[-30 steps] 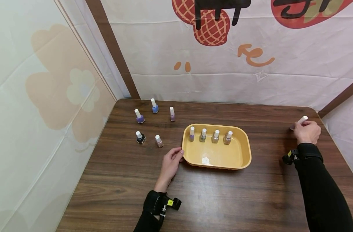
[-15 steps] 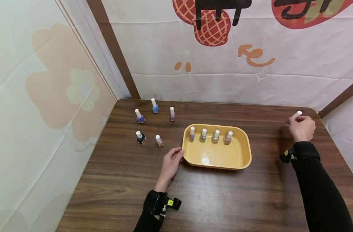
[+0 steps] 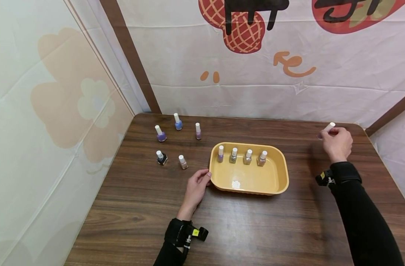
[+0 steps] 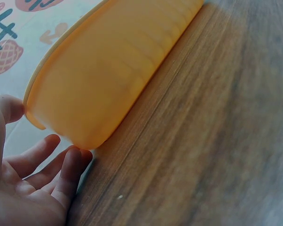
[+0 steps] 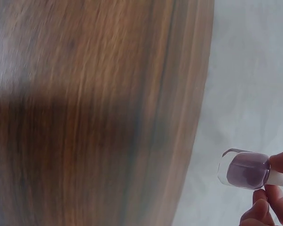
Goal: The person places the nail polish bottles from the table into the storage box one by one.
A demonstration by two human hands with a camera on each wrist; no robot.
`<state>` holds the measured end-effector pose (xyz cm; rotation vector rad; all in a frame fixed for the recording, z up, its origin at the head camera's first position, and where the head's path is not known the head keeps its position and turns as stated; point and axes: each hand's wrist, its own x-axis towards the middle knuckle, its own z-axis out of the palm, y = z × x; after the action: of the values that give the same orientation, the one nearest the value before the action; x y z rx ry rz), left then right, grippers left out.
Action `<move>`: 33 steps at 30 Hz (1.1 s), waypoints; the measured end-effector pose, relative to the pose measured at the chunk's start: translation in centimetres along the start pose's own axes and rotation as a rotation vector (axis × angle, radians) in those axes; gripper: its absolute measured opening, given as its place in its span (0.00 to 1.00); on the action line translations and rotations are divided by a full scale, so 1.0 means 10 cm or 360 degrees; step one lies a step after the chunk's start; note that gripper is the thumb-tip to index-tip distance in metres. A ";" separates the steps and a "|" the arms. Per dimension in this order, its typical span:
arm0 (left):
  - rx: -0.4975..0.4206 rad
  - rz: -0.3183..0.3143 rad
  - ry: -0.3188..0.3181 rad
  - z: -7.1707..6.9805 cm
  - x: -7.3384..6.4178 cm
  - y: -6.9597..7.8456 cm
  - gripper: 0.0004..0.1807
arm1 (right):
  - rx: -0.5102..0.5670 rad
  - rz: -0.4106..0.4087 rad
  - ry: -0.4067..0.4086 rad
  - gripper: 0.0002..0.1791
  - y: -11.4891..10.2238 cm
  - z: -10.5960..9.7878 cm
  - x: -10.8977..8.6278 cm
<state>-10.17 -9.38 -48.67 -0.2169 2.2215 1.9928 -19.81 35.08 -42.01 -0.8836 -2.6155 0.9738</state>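
My right hand (image 3: 338,145) holds a nail polish bottle (image 5: 247,170) above the table's back right. In the right wrist view, its glass shows mauve-purple polish, and thumb and fingers pinch it by the white cap (image 3: 329,127). My left hand (image 3: 195,189) grips the left end of a yellow tray (image 3: 249,186). The left wrist view shows the thumb at the tray's rim and the fingertips against its lower corner. Along the back of the tray, several nail polish bottles stand in a row: purple (image 3: 220,154), greenish glitter (image 3: 233,156), a pale one (image 3: 247,157) and brownish-pink (image 3: 262,159).
Left of the tray stand more polish bottles: blue (image 3: 178,122), violet (image 3: 160,134), lilac (image 3: 198,132), black (image 3: 161,158) and pinkish (image 3: 183,162). A printed curtain (image 3: 255,99) hangs behind the wooden table (image 3: 255,229).
My right hand has moved left and slightly toward the back, carrying the nail polish bottle. The left hand, the tray and the other bottles have stayed put.
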 end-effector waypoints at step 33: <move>-0.0014 0.0010 -0.0011 0.00 0.01 0.01 0.20 | 0.0101 -0.0697 -0.0126 0.18 -0.56 0.07 -0.62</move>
<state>-10.25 -9.34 -48.58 -0.2040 2.2128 2.0036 -17.75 27.60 -38.80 -0.2395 -2.6568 0.9733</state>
